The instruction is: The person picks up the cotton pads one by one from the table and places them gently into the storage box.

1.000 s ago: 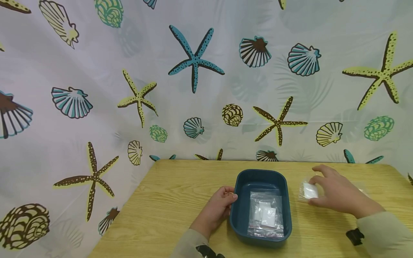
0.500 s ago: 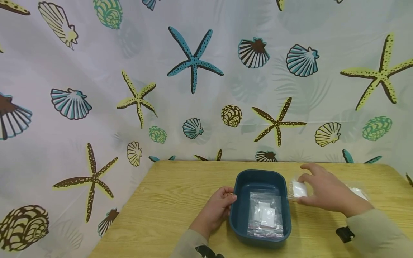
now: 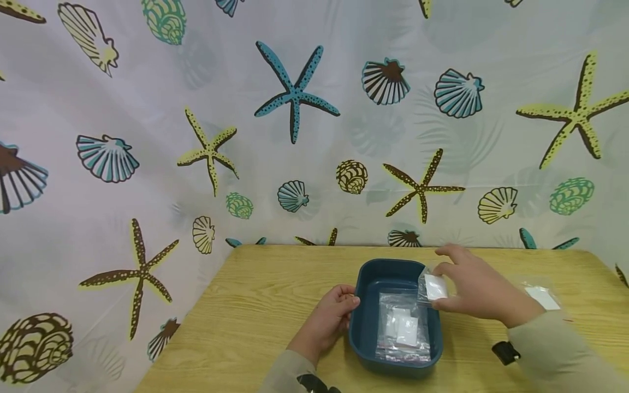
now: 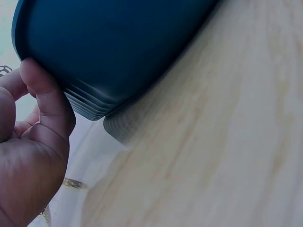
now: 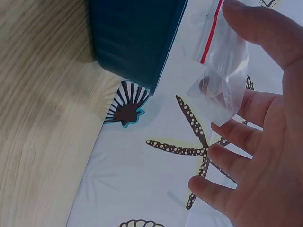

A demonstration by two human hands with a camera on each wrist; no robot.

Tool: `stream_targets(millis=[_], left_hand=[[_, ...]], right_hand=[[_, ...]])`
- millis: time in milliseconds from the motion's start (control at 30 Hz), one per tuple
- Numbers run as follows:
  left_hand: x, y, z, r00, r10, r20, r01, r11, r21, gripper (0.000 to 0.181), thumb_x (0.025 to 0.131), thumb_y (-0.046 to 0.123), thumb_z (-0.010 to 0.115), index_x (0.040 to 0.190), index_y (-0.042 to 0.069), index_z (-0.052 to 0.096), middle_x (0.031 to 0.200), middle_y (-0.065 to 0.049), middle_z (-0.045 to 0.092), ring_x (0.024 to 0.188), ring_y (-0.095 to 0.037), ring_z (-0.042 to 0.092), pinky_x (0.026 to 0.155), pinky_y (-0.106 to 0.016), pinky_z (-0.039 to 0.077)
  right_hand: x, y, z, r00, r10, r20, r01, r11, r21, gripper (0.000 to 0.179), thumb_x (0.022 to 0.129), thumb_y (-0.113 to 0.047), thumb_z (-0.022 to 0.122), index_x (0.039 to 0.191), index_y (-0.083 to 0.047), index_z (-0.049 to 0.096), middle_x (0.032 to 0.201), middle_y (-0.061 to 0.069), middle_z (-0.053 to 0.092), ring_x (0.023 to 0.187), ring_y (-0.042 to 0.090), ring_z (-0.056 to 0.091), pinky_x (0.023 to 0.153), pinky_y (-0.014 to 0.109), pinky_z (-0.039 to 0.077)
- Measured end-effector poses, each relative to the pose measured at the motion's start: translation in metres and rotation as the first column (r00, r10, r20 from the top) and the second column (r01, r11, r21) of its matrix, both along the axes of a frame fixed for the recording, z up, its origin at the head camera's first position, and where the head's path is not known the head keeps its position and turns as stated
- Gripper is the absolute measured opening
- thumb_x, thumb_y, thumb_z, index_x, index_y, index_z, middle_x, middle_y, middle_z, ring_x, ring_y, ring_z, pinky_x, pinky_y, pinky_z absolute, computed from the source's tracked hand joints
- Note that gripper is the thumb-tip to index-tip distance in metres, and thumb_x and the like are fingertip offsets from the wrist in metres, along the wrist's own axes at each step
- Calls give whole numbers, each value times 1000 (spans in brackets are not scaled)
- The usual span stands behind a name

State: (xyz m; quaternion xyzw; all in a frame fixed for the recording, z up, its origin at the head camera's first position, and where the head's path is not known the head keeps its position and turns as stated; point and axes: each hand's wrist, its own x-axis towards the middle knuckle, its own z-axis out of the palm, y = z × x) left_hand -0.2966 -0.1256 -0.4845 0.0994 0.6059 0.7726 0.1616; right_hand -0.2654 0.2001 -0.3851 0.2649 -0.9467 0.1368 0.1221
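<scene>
A dark blue plastic bin [image 3: 363,349] stands on the table. My left hand [image 3: 328,321] holds its left rim, thumb at the edge; the left wrist view shows the thumb against the blue wall [image 4: 118,42]. Between thumb and fingers, my right hand [image 3: 474,284] pinches a small clear zip bag [image 3: 434,287] with a white piece in it, over the bin's right rim. In the right wrist view a red zip line runs along this zip bag [image 5: 225,71]. Several similar zip bags [image 3: 405,330] with white contents lie inside the bin.
Another zip bag [image 3: 543,297] with a white piece lies on the wooden table [image 3: 255,305], right of the bin and partly behind the right arm. A curtain [image 3: 314,164] printed with shells and starfish hangs behind and at the left.
My right hand has moved left with its zip bag, from the table right of the bin to the bin's rim. The zip bag behind it now shows more. My left hand has stayed put.
</scene>
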Motion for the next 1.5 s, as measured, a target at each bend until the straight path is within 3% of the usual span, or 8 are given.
stream_targets(millis=[533, 1500], left_hand=[[-1, -3, -1, 1000, 9, 3, -9, 1000, -2, 29, 100, 5, 59, 125, -2, 46, 86, -2, 55, 66, -11, 50, 55, -23, 42], [-2, 0, -2, 1000, -3, 8, 3, 1000, -16, 31, 100, 6, 59, 126, -3, 45, 84, -2, 55, 64, -11, 49, 54, -24, 41]], right_hand=[[-6, -41, -3, 998, 60, -2, -60, 998, 26, 55, 77, -53, 84, 116, -16, 72, 151, 17, 43, 142, 43, 33, 108, 62, 34], [-3, -37, -8, 999, 33, 34, -35, 997, 68, 57, 81, -50, 80, 121, -11, 71, 156, 18, 36, 143, 43, 33, 107, 63, 34]])
